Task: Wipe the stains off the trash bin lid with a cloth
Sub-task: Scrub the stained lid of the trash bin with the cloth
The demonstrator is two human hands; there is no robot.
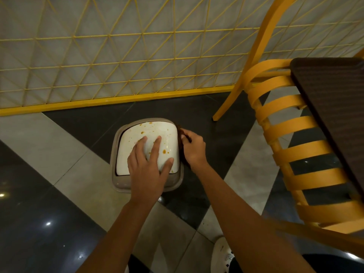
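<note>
L hand [146, 164] flat, fingers spread, pressing on white trash bin lid [137, 154] w/ orange stains [164, 151] near mid-floor. R hand [194, 149] just beside lid's right edge, closed round dark brown cloth [180, 133]. Farther right: yellow slatted chair [291, 146], dark table [332, 107].

Trash bin lid [151, 138]: smooth, glossy white plastic, speckled with orange-brown stains [164, 151]. Bin rim [116, 146]: matt grey-beige plastic. Cloth [180, 134]: dark brown, soft, matt fabric. Floor [39, 223]: polished tiles, dark ones glossy with light reflections, grey ones duller. Fence [118, 66]: yellow painted metal wire. Chair [291, 123]: yellow slats, smooth satin finish. Tabletop [331, 91]: dark, finely textured, matt.
</note>
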